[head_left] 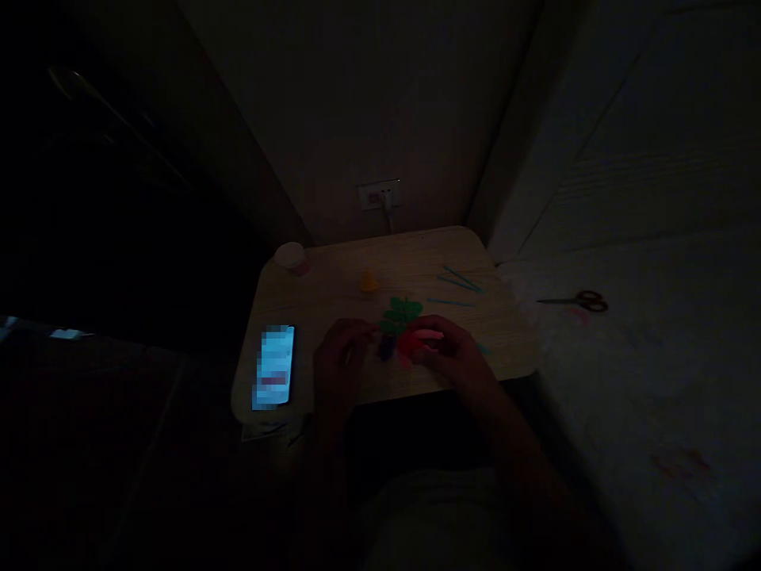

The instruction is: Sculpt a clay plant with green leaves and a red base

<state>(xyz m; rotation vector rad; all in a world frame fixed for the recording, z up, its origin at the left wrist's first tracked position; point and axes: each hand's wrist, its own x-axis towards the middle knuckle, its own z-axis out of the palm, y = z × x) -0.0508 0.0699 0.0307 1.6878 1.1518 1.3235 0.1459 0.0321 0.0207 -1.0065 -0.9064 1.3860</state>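
Note:
In dim light, both of my hands are over the front of a small wooden table [333, 274]. My right hand [455, 357] is closed, with thumb and fingers pinching a red, petal-like piece [407, 346]. My left hand [343, 353] has its fingers curled toward a small dark purple piece [387, 346]. What its fingertips hold, if anything, is lost in shadow. Just beyond the hands are green leaf-shaped pieces [403, 311]; whether they join the red piece I cannot tell. Farther back sits a small orange-yellow piece [369, 281].
A lit phone [274, 367] lies at the table's left, with a pale cup [291, 255] at the back left corner. Several thin blue-green sticks [456, 282] are on the right side. Scissors [579, 301] rest on a pale surface beyond the table. A wall socket [379, 196] holds a plug.

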